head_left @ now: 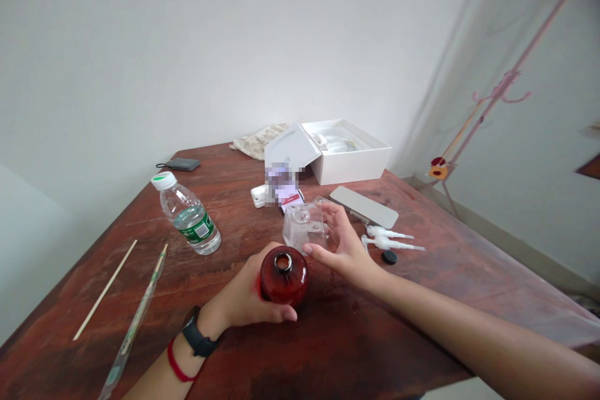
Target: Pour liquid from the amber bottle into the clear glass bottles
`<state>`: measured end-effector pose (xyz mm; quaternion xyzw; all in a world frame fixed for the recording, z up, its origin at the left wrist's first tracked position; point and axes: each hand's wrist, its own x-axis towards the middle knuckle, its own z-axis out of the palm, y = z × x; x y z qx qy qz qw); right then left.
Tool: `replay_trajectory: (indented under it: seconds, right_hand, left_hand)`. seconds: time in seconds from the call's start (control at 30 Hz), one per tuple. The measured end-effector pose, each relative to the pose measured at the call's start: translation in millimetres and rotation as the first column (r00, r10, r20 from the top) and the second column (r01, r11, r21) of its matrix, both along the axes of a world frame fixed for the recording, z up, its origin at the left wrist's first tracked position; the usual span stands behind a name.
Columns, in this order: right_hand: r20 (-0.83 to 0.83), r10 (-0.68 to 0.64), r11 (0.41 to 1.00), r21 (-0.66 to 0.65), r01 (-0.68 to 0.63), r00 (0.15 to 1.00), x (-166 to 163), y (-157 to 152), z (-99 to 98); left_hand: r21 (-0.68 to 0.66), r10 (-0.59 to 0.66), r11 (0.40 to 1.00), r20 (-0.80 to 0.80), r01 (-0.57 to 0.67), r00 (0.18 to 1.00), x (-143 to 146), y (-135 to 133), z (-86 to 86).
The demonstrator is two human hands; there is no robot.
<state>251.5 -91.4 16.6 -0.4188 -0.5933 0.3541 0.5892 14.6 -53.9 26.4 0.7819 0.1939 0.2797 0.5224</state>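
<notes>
A dark red, see-through round bottle [295, 280] with an uncapped neck is near the front of the table. My left hand [253, 294] is wrapped round it, thumb along the near side. Just beyond and to the right, my right hand [344, 250] grips a clear square-sided bottle [304, 228], its fingers on the far side and thumb on the near side. How much liquid either bottle contains I cannot tell. Two white pump heads [391, 239] lie right of my right hand, with a small black cap [389, 257] beside them.
On the left stand a water bottle [197, 228] and a loose chopstick [105, 290] next to a wrapped pair [138, 319]. Farther back are a phone [288, 197], a white case [257, 196], an open white box [354, 165], a cloth [255, 142], a grey device [184, 164] and a silver slab [365, 205].
</notes>
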Motion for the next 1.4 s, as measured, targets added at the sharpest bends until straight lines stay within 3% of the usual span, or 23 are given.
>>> replay_trajectory:
  seconds: [0.3, 0.5, 0.7, 0.9, 1.27, 1.4]
  right_hand:
    - [0.065, -0.023, 1.0, -0.014, 0.024, 0.998, 3, -1, -0.5]
    - [-0.048, 0.041, 0.999, -0.012, -0.042, 0.998, 0, -3, 0.8]
    - [0.115, -0.021, 1.0, -0.008, 0.022, 0.993, 4, -4, 7.7]
    - [0.04, 0.095, 0.989, -0.117, -0.089, 0.995, 1, -3, 3.6]
    - [0.286, 0.051, 0.978, -0.209, 0.01, 0.957, 1, -3, -3.9]
    - [0.346, 0.06, 0.974, -0.227, 0.021, 0.936, 1, -1, -7.1]
  left_hand:
    - [0.013, -0.018, 1.0, -0.036, 0.019, 0.999, -2, 4, 1.0]
    - [0.033, 0.002, 0.999, -0.045, -0.001, 0.999, -3, 6, 2.8]
    - [-0.001, 0.048, 0.999, 0.056, -0.048, 0.997, -8, 7, 1.1]
    - [-0.141, 0.133, 0.985, 0.255, -0.099, 0.958, -17, 12, -1.7]
    - [-0.087, 0.33, 0.944, 0.317, -0.319, 0.889, -15, 16, -6.2]
    - [-0.108, 0.351, 0.936, 0.325, -0.334, 0.878, -15, 13, -6.9]
